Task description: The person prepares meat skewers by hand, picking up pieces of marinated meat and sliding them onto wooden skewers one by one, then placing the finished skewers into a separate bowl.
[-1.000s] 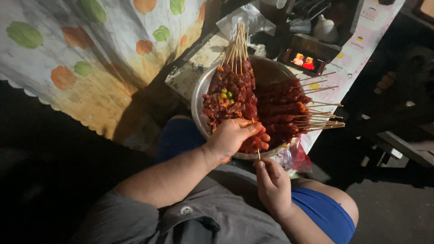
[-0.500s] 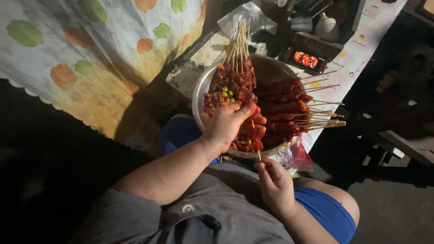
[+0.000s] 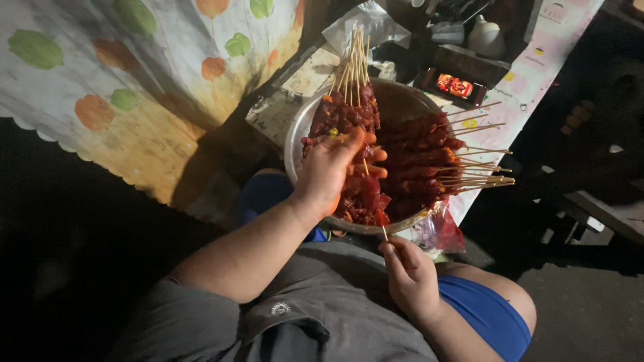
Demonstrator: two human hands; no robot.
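Your left hand [image 3: 333, 173] lies open on the meat skewers [image 3: 376, 157], your right hand [image 3: 409, 273] pinches a bamboo stick [image 3: 384, 232] whose point could prick you.

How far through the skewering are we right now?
Done: many filled skewers are stacked in the metal bowl. In hand: the right hand pinches a bare stick, and the left hand rests on the meat. Left: the loose meat under that hand.
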